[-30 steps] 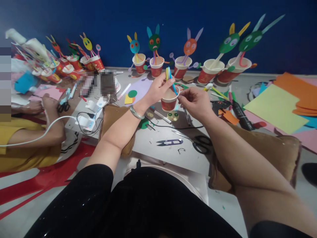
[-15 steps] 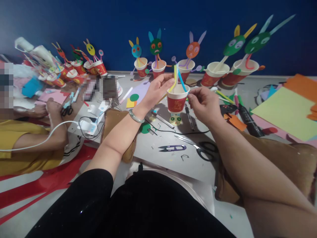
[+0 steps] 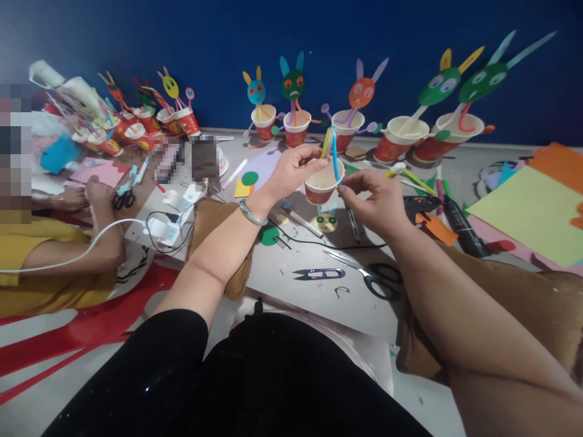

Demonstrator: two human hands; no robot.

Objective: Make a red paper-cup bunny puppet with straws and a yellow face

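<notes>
My left hand (image 3: 291, 173) is closed on the rim of a red paper cup (image 3: 321, 187), held above the grey board (image 3: 314, 291). A yellow straw (image 3: 325, 143) and a blue straw (image 3: 334, 155) stand up out of the cup. My right hand (image 3: 376, 200) pinches at the cup's right rim, close to the blue straw's base; what its fingertips grip is too small to make out. A paper face cut-out (image 3: 327, 222) lies on the board just under the cup.
Finished cups with bunny-eared paper faces (image 3: 296, 112) line the blue wall. Black scissors (image 3: 373, 279) and purple thread snips (image 3: 319, 274) lie near me. Coloured paper sheets (image 3: 523, 209) sit right. Another person in yellow (image 3: 50, 261) sits left beside cables (image 3: 159, 227) and more cups (image 3: 136, 121).
The cup was lifted off the board between both hands, then lowered slightly and tilted so its opening faces me. The straws now stand more upright.
</notes>
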